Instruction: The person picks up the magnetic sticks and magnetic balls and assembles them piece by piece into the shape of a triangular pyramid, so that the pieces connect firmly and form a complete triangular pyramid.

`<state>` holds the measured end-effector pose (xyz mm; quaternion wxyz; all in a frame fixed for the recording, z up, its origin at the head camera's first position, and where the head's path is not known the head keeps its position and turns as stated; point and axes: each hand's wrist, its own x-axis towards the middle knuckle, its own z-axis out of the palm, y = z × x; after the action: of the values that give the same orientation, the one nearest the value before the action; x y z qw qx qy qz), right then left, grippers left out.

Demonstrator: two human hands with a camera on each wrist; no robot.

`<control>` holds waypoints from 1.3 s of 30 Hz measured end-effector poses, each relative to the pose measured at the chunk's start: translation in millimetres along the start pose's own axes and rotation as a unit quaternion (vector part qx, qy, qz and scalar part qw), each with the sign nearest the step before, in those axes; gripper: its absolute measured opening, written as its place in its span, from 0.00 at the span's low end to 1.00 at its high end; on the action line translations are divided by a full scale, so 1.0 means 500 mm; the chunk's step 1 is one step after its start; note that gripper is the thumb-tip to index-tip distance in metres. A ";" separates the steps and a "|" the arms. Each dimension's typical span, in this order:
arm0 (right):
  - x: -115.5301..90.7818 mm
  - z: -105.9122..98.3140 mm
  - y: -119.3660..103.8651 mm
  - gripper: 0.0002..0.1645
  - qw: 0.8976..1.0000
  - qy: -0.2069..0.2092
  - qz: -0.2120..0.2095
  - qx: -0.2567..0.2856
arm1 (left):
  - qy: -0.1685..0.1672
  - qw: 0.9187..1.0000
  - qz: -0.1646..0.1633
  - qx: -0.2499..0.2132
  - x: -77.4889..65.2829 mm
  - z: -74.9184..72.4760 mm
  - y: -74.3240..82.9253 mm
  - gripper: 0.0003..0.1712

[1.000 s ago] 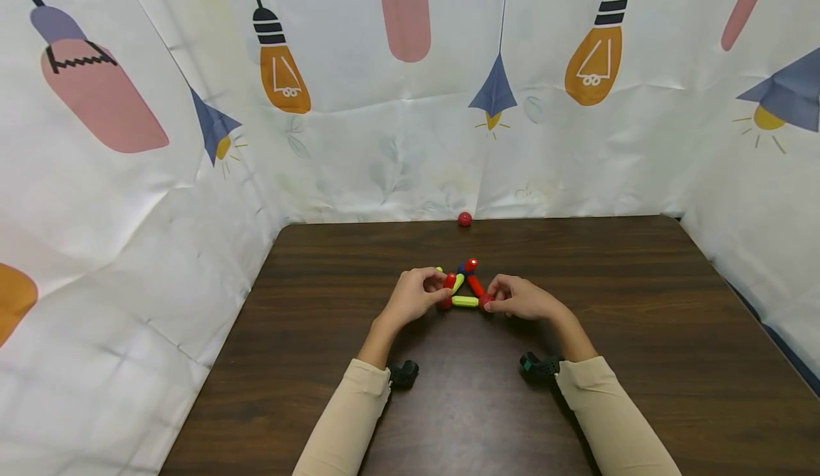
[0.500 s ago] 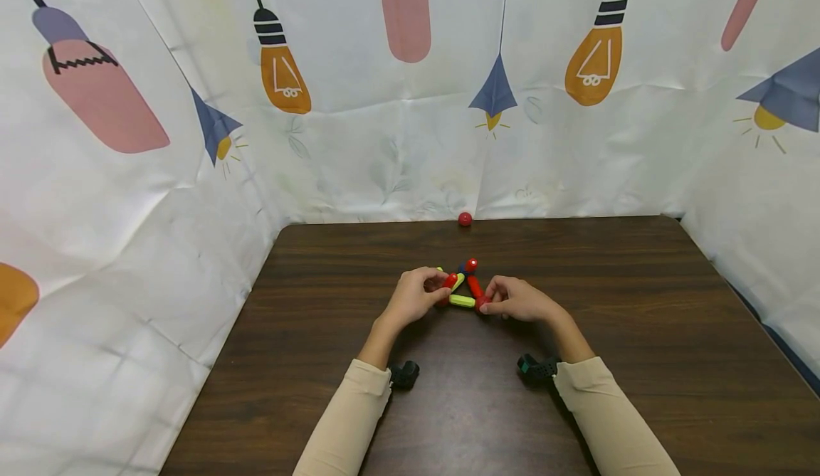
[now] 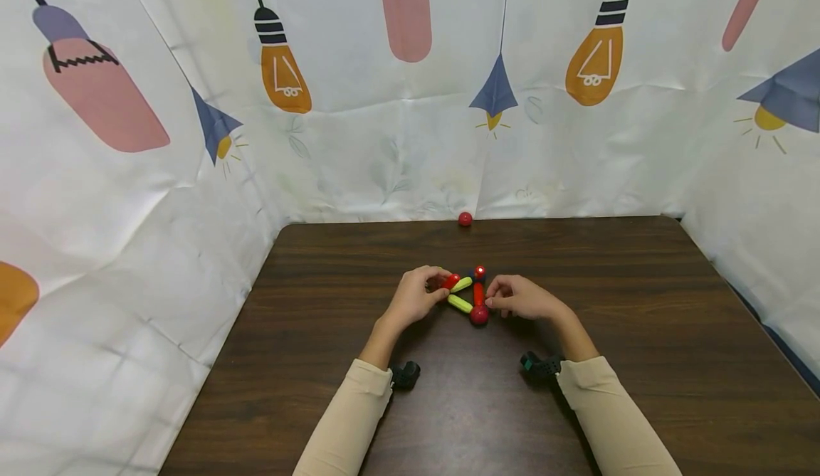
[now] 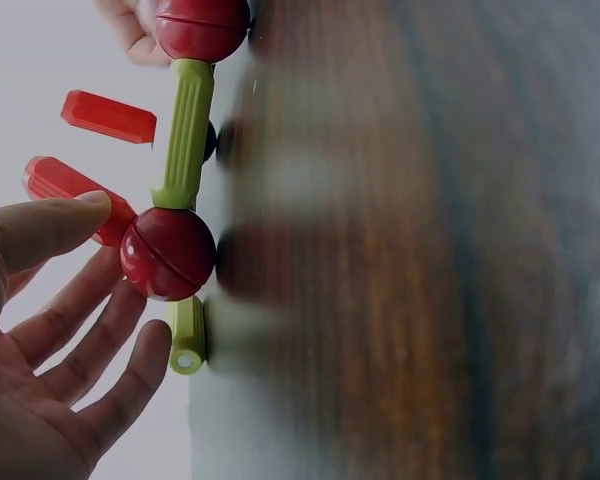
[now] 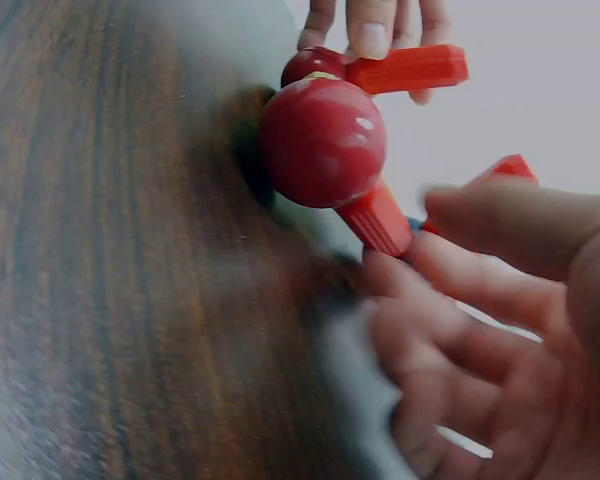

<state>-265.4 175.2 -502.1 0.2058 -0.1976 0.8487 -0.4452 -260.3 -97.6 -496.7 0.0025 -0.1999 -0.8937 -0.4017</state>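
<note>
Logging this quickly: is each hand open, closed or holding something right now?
Left hand: closed, pinching a red rod.
Right hand: open, fingers loosely bent beside another red rod; touch unclear.

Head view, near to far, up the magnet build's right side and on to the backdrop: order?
Near red ball → red rod → blue ball → far red ball → backdrop. Upright red rod omitted: overlaps the blue ball.

Dark wood-grain surface (image 3: 628, 284), 1 red ball (image 3: 465, 218) at the far edge, and nearer in, here's 1 rod-and-ball frame (image 3: 478, 294)
</note>
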 end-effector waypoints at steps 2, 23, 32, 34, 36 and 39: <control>0.003 0.000 0.003 0.12 0.999 0.049 -0.004 0.008 | -0.002 1.000 0.002 0.000 0.000 0.001 0.000 0.14; 0.013 0.014 0.001 0.18 0.995 0.086 -0.032 0.028 | -0.006 0.999 0.018 0.030 -0.002 0.002 0.009 0.15; 0.010 0.015 0.002 0.19 0.996 0.077 -0.033 -0.013 | -0.008 0.999 0.026 0.045 -0.003 0.003 0.013 0.15; 0.009 0.015 0.002 0.19 0.997 0.071 -0.041 -0.016 | -0.008 0.998 0.028 0.052 -0.003 0.003 0.014 0.15; 0.008 0.015 0.001 0.19 0.997 0.066 -0.045 -0.019 | -0.008 0.998 0.029 0.059 -0.003 0.005 0.015 0.15; 0.006 0.014 -0.001 0.19 0.997 0.063 -0.045 -0.023 | -0.008 0.997 0.030 0.065 -0.003 0.007 0.016 0.15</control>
<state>-264.4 168.7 -506.1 0.1268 -0.2118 0.8604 -0.4458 -255.6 -90.8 -493.2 0.0205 -0.2293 -0.9114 -0.3410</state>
